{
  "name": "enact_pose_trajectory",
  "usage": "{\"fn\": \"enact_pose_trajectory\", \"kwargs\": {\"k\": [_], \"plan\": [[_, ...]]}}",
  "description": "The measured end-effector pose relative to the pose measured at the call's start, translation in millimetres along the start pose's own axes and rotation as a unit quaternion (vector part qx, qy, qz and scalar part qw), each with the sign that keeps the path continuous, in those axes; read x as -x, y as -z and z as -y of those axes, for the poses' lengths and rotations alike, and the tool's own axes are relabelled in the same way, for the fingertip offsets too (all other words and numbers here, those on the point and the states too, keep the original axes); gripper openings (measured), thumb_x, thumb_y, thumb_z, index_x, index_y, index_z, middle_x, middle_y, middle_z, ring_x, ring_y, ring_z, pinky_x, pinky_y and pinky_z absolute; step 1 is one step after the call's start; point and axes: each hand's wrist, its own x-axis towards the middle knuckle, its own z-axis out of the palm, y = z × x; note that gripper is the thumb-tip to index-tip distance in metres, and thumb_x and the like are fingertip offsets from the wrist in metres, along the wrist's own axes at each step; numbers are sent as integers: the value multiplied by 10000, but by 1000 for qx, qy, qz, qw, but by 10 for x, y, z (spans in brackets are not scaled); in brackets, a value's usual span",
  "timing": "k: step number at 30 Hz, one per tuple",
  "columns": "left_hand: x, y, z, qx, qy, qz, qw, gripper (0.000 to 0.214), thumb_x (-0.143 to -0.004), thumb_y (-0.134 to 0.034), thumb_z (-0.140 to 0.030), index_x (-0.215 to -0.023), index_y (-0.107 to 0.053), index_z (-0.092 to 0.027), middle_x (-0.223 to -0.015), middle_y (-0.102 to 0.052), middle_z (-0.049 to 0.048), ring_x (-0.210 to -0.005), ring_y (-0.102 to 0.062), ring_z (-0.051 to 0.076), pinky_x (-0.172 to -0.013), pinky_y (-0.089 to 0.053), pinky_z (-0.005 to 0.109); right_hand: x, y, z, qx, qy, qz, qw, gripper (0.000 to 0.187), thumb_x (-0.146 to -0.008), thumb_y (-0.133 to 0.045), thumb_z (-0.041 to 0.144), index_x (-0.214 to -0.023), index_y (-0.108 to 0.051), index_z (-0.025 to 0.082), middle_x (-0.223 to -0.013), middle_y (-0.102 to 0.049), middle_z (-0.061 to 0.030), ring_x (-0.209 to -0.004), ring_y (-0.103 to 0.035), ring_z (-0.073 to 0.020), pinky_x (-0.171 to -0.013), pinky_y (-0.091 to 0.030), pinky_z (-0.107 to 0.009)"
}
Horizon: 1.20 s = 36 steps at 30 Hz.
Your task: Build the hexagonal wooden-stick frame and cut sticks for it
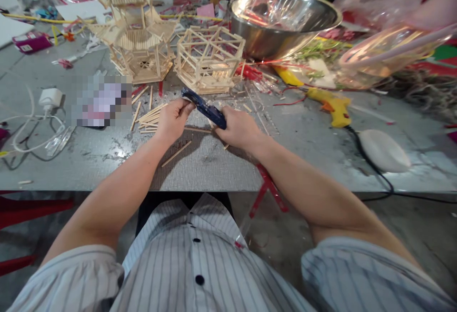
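Note:
My right hand (237, 127) is wrapped round a dark blue hand cutter (210, 109), held just above the table and slanting up to the left. My left hand (175, 120) is closed in a pinch at the cutter's head; whatever lies between its fingertips is too small to make out. Thin wooden sticks (152, 117) lie in a loose pile beside my left hand. A single stick (176, 154) rests nearer the table's front edge. Behind my hands stand an open stick framework (210, 59) and a taller pagoda-like stick model (141, 40).
A yellow glue gun (333, 107) with a black cord lies to the right, near a whitish oval object (384, 150). A metal bowl (282, 35) holding clear plastic stands at the back. A phone (105, 100) and a white charger (50, 98) lie on the left.

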Motion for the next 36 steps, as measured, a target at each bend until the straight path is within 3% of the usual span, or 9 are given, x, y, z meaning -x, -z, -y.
{"fn": "enact_pose_trajectory", "kwargs": {"k": [5,8,13,17,25,30,33,36], "plan": [[-9,-7,-19,0,44,10,999,252,-885,-577,-194,-637,-538,-174,-519,-398,-56,-524,-367,89,-543,-292,246,-58,15,-23,-8,-59,-23,998,462,-840,-501,463,-1187,-542,161,-1063,-670,-170,-964,-637,-337,-790,-472,-446],[-15,-6,-77,86,109,29,990,213,-917,-532,-165,-705,-559,-166,-524,-404,-68,-462,-325,62,-487,-261,227,-102,-3,-107,-1,-86,-40,995,535,-835,-526,506,-1245,-526,163,-1118,-649,-191,-1033,-616,-364,-845,-467,-501],[-43,84,-214,288,272,97,913,156,-954,-429,-111,-866,-548,-162,-619,-551,-54,-398,-413,36,-428,-329,191,-167,-50,-352,25,-91,-56,994,704,-783,-598,560,-1342,-462,154,-1206,-611,-203,-1098,-580,-387,-881,-456,-529],[-63,179,-232,308,295,121,896,67,-930,-504,-123,-912,-559,-158,-677,-635,-31,-422,-490,39,-446,-405,182,-205,-93,-519,52,-44,-64,996,781,-765,-598,624,-1362,-448,144,-1234,-590,-212,-1139,-553,-386,-916,-438,-522],[-59,181,-196,249,293,107,917,54,-887,-572,-139,-854,-546,-172,-727,-678,-28,-385,-456,24,-417,-387,174,-250,-172,-591,60,-13,-73,995,835,-805,-486,702,-1389,-437,107,-1311,-543,-248,-1248,-473,-422,-998,-360,-566],[-38,139,-177,199,240,96,945,72,-899,-541,-173,-829,-558,-168,-638,-609,-39,-401,-426,33,-429,-351,178,-244,-153,-585,51,-18,-45,998,882,-828,-428,708,-1453,-359,88,-1426,-454,-256,-1320,-416,-416,-1049,-336,-568],[52,71,-186,94,101,111,984,71,-869,-567,-182,-812,-603,-161,-637,-599,-27,-514,-475,57,-518,-372,185,-242,-140,-587,51,-7,-30,998,832,-860,-404,663,-1478,-325,111,-1515,-367,-223,-1401,-330,-392,-1092,-310,-571],[181,-21,-211,-20,-48,198,979,91,-842,-559,-155,-823,-647,-164,-764,-673,10,-675,-558,97,-635,-404,215,-235,-138,-582,56,-8,-25,998,775,-879,-419,609,-1478,-336,124,-1556,-313,-203,-1439,-276,-382,-1123,-256,-596]]}}
